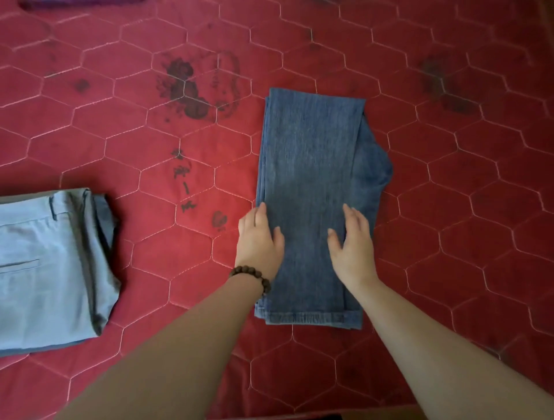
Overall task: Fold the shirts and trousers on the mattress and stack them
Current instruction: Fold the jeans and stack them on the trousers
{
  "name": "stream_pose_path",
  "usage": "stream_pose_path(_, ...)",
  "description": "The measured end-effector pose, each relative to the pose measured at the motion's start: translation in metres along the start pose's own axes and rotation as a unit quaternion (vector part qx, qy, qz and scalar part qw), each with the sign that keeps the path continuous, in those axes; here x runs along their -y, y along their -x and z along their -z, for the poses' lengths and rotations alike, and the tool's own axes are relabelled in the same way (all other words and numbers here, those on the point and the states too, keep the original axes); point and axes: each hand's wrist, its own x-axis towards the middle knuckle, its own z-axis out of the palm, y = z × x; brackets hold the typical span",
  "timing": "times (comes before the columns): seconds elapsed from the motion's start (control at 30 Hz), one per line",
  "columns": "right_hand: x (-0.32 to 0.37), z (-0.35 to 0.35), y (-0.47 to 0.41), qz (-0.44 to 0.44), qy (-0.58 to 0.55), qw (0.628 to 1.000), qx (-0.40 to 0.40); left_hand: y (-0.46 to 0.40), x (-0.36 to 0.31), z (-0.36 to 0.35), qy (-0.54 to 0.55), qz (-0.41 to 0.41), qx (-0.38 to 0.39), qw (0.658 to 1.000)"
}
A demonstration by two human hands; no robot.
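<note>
Blue jeans (pixel 311 150) lie folded into a long narrow strip on the red quilted mattress (pixel 150 126), hem towards me. My left hand (pixel 259 239), with a bead bracelet on its wrist, rests flat on the left edge of the strip with straight fingers. My right hand (pixel 353 239) lies flat on the right part of the strip, fingers straight. A folded stack of light grey-blue trousers (pixel 51 263) sits at the left edge of the view, apart from the jeans.
A dark garment (pixel 81 3) shows at the mattress's far top left edge. Dark printed marks (pixel 192 90) lie on the mattress left of the jeans. Bare mattress surrounds the jeans on both sides.
</note>
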Motion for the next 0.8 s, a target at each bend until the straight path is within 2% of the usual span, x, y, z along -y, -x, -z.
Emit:
stream_pose_path(0.13,0.008,0.006,-0.042,-0.062,-0.015,0.998,0.001,-0.041,-0.005,0.006,-0.001,0.021,-0.021,1.000)
stream_pose_path(0.33,0.010,0.007,-0.069,-0.145,0.042,0.988,0.022,-0.064,-0.003,0.006,0.052,0.118,-0.049,0.990)
stream_pose_path(0.57,0.009,0.001,-0.075,-0.192,-0.005,0.981,-0.019,-0.070,0.004,0.005,0.055,0.107,-0.058,0.991)
stream_pose_path(0.8,0.001,0.003,-0.081,-0.188,0.003,0.982,-0.007,-0.070,0.011,0.009,0.117,0.121,-0.072,0.983)
